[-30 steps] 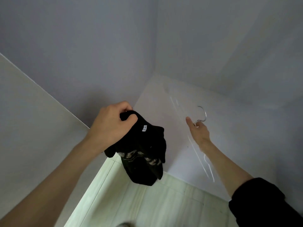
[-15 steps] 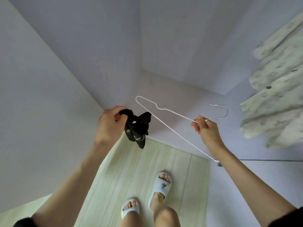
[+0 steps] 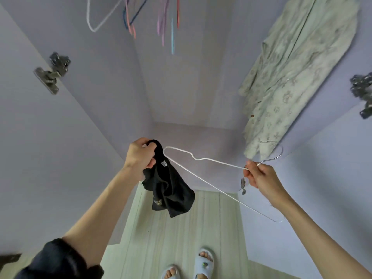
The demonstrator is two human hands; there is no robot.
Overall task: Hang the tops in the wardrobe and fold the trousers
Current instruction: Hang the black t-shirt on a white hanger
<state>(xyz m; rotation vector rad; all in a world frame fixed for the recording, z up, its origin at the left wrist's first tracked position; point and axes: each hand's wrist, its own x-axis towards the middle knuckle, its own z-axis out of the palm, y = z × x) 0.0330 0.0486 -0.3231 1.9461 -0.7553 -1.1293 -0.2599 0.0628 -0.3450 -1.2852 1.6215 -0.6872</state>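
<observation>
My left hand (image 3: 141, 156) grips a bunched black top (image 3: 168, 188) with a small white label; the cloth hangs down below the fist. In my right hand (image 3: 259, 176) I pinch a white wire hanger (image 3: 201, 174) at the base of its metal hook. One end of the hanger reaches to the black top beside my left hand. Both hands are in front of the open wardrobe (image 3: 191, 87).
A pale green patterned shirt (image 3: 291, 73) hangs at the right inside the wardrobe. Several empty coloured hangers (image 3: 141, 15) dangle at the top. Door hinges sit at the left (image 3: 51, 72) and right (image 3: 362, 91). Below are the pale wood floor (image 3: 209, 234) and my slippered feet (image 3: 203, 262).
My right hand picked the white hanger up from the wardrobe floor and lifted it. The view rose, showing the hanging shirt and the coloured hangers. The black top hangs more unfurled.
</observation>
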